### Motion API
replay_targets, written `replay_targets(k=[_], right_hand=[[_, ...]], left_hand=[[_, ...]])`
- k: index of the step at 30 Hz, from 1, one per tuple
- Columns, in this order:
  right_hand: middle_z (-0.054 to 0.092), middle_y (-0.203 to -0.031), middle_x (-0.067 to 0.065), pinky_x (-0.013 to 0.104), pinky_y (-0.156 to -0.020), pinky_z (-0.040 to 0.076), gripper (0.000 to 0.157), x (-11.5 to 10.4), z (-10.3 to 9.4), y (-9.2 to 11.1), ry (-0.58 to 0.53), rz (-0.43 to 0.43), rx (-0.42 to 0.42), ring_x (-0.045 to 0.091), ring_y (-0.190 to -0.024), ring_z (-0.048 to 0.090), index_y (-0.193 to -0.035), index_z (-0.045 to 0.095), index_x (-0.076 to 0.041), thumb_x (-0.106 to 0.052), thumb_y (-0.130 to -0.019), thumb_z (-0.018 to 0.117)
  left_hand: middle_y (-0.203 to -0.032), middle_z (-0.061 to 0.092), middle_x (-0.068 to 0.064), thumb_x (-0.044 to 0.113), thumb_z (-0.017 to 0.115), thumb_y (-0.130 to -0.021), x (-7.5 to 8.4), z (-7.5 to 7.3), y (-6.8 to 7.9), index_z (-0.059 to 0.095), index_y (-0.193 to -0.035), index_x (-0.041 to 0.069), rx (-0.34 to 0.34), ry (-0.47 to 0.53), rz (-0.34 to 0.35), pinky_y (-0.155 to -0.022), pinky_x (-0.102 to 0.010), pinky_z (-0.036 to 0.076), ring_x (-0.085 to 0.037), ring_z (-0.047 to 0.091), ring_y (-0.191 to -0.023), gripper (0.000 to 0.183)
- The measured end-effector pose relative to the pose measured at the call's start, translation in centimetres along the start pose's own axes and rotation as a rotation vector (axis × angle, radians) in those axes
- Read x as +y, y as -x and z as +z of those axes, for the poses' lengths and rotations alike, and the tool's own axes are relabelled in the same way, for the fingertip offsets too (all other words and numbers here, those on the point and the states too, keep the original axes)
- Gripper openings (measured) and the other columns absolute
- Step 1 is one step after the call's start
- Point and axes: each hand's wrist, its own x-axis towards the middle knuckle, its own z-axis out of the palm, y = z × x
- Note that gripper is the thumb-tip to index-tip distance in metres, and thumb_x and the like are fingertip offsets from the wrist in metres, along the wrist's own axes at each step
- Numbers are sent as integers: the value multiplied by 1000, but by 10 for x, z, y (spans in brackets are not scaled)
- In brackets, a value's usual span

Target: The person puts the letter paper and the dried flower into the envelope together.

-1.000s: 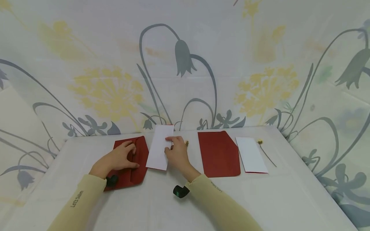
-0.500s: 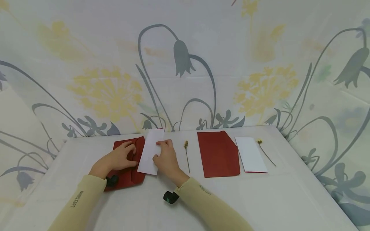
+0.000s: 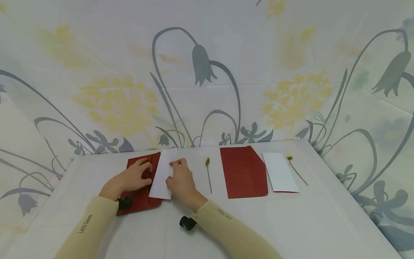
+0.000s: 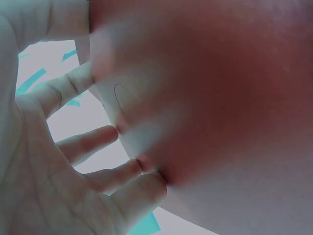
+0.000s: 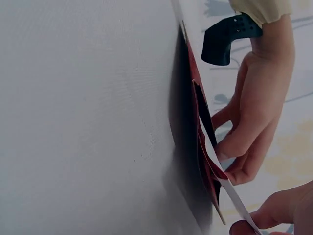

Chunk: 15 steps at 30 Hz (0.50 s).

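My left hand (image 3: 127,178) rests its fingertips on a red envelope (image 3: 137,203) at the table's left, its flap side up. In the left wrist view the fingers (image 4: 80,88) reach spread onto the red paper (image 4: 234,98). My right hand (image 3: 183,183) pinches the right side of a white folded card (image 3: 161,176) with a red inside edge. The card's left edge overlaps the envelope. From the right wrist view, the card (image 5: 237,200) runs up to the envelope's gaping pocket edge (image 5: 198,105), with the right fingertips (image 5: 274,208) at its near end.
Right of the hands lie a dried yellow flower (image 3: 208,176), a second red envelope (image 3: 244,172), another white card (image 3: 280,172) and another dried flower (image 3: 297,170). A patterned curtain (image 3: 207,108) hangs behind the white-covered table (image 3: 245,223).
My right hand has brought the white card left and slightly nearer, over the envelope's right side. The middle dried flower has come fully into view. My left hand stays in place.
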Motion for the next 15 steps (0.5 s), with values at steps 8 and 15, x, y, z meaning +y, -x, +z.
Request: replay_targets(k=[8,15], right_hand=[[54,-119,8,32,-70,57,38,-11,2,3,204,-100,-17,28,-73,67,-126,63,-4,-9,-89,70],[52,-108,8,27,-54,54,24,-13,8,6,373,-233,53,22,-53,61,-109,65,-4,-11,-87,72]], left_hand=[[-144,34,-38,19,69,-86,-6,4,-1,57,-101,12,4,-5,-2,-99,-63,41,-56,39,-130,21],[-146,33,-36,19,68,-87,-6,3,-3,57,-102,13,12,29,-22,-98,-63,42,-56,38,-131,21]])
